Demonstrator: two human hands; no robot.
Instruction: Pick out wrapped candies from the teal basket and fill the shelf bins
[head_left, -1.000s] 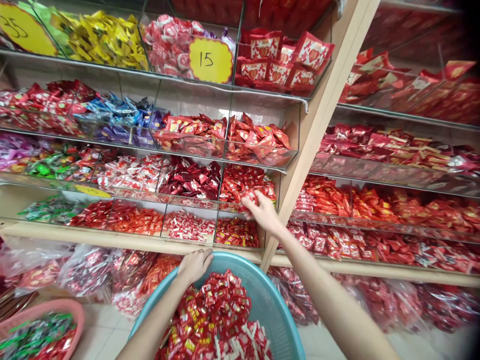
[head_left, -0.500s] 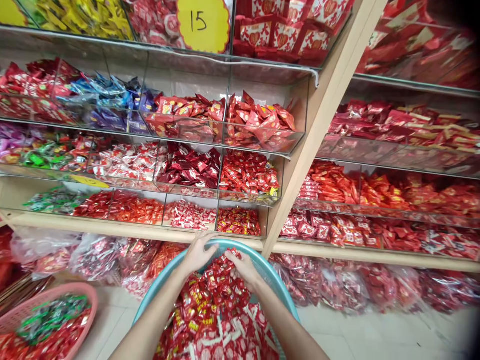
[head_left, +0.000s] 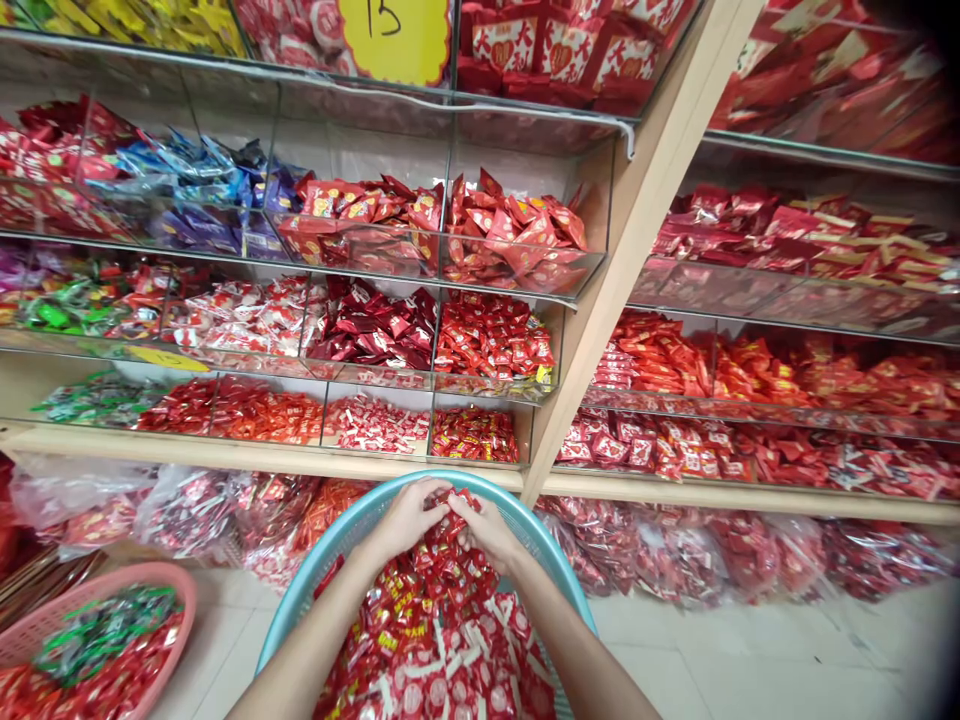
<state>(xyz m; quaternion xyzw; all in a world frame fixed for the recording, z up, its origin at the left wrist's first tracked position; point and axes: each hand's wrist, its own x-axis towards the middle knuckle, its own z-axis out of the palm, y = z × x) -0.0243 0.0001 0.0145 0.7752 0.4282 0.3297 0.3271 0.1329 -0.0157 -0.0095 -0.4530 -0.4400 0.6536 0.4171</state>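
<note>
A teal plastic basket (head_left: 279,622) stands in front of me, heaped with red wrapped candies (head_left: 401,610). Some red-and-white wrapped candies (head_left: 465,672) lie on the near side of the heap. Inside the basket's far part, my left hand (head_left: 409,515) curls its fingers against a clump of small red candies. My right hand (head_left: 486,530) closes round the same clump from the other side, thumb on top. The two hands almost meet, and their fingertips are partly hidden among the wrappers.
Behind the basket rises a wooden shelf (head_left: 300,452) with clear bins of wrapped sweets. Filled plastic bags (head_left: 191,510) sit beneath it. A pink basket (head_left: 187,600) with green and red candies stands at lower left on the tiled floor (head_left: 645,640).
My left hand has come in from the basket's far rim to the red candies, its fingers now curled. My right hand stays at the clump. The view has shifted slightly.
</note>
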